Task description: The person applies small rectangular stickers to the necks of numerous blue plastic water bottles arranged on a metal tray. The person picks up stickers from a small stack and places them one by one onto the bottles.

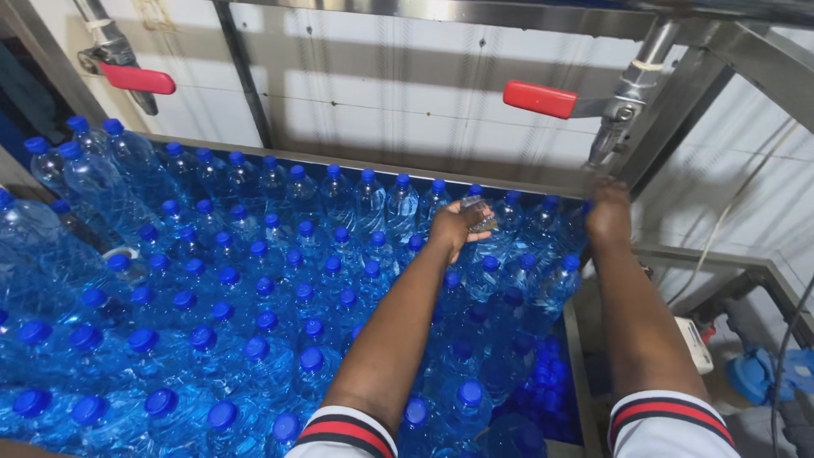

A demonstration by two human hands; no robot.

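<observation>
Steel-framed tray (573, 356) packed with blue-capped clear plastic bottles (254, 288). I see left hand (456, 225) fingers (475, 231) curled round uncapped clear bottle (480, 214); right hand (609, 212) fingers hidden, cannot tell.

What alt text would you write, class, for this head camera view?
A person's left hand holds a small clear object above a steel tray packed with blue-capped water bottles, while the right hand reaches up beneath a red-handled valve.
</observation>
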